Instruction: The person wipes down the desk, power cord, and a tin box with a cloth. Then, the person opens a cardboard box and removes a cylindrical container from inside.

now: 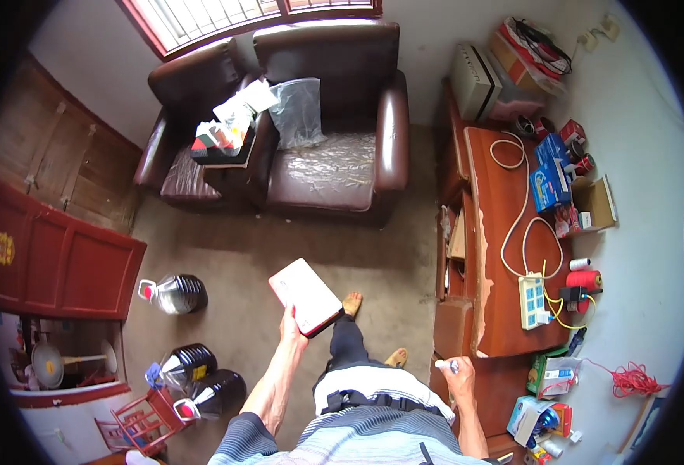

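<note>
My left hand is closed on the near edge of a flat box with a white top and red and dark sides. It holds the box tilted above the floor, in front of my legs. My right hand is closed around a small white stick-like thing; its kind is too small to make out. That hand is beside the wooden cabinet, on my right.
Large bottles of dark liquid stand on the floor at left, near a small red chair. Two brown armchairs are by the window. On the cabinet lie a power strip, a white cable and several boxes.
</note>
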The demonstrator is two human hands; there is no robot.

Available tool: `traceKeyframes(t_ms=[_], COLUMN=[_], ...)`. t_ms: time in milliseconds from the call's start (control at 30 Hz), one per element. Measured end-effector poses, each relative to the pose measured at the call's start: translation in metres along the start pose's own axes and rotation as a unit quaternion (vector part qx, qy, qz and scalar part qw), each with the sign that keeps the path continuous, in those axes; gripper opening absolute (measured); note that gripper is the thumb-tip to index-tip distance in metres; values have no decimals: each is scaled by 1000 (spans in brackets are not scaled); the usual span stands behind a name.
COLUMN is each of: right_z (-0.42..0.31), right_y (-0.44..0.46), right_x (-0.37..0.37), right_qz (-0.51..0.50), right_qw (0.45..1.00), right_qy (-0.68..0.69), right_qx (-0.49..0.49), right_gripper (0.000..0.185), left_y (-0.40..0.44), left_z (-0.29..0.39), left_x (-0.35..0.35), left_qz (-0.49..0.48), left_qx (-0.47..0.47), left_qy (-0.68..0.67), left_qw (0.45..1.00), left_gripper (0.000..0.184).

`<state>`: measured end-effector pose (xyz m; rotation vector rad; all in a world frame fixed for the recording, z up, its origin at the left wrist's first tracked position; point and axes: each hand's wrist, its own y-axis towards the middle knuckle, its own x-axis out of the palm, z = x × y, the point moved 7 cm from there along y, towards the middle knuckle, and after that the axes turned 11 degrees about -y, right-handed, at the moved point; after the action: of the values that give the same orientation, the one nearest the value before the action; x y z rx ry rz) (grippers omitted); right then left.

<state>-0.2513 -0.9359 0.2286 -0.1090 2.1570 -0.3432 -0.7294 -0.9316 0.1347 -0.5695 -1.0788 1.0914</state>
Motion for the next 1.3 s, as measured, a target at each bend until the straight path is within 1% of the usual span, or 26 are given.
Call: traceKeyframes(t_ms=[133,200,267,300,333,400,433,500,600,733,800,867,900,1000,1067,1133,1167,1200,1267,1300], right_z=[-26,-40,-50,-61,-67,-61,-56,-52,-46,-33,-28,-21,-19,-5,9,14,19,27,42,47], right_y=[13,18,21,22,20,15,10,1,-18,-37,-46,-54,-57,-79,-93,-108,-111,-111,-128,-132], right_x=[14,21,23,21,21,33,36,46,48,49,48,53,52,54,56,51,46,45,53,52], right_qz=[-3,-2,11,30,27,48,63,49,69,92,101,116,122,138,145,167,188,188,172,210], right_qw=[999,998,994,992,985,984,980,977,968,961,942,934,930,920,913,908,905,903,886,891], right_qy=[-12,-5,3,-3,11,24,25,33,20,38,65,77,96,118,134,136,133,138,178,156], right_qx=[53,69,113,126,172,169,188,205,240,257,313,330,333,346,358,358,357,361,393,370], right_gripper=[18,19,19,19,19,17,17,20,21,20,18,19,19,20,20,19,18,18,16,15], left_y=[49,71,99,104,106,124,130,135,134,133,119,102,95,66,61,55,55,52,44,39], left_z=[20,33,45,46,51,57,59,56,50,14,-8,-31,-43,-79,-107,-132,-149,-162,-186,-197], left_x=[20,27,31,46,56,62,65,79,96,122,149,177,191,233,252,269,278,290,307,316], left_qz=[5,25,9,-1,0,-9,-11,-22,-32,-103,-157,-195,-234,-310,-323,-304,-329,-330,-355,-354], left_qx=[-12,5,-14,-31,-23,-42,-47,-61,-82,-137,-132,-131,-121,-113,-110,-100,-107,-106,-107,-107], left_qy=[45,109,116,113,127,140,144,160,189,217,268,305,333,364,374,406,395,401,428,434], left_qw=[999,994,993,993,992,989,988,985,978,961,941,923,905,871,863,856,851,848,824,821], left_gripper=[52,49,47,46,45,45,46,47,49,48,48,47,47,45,45,45,46,46,48,48])
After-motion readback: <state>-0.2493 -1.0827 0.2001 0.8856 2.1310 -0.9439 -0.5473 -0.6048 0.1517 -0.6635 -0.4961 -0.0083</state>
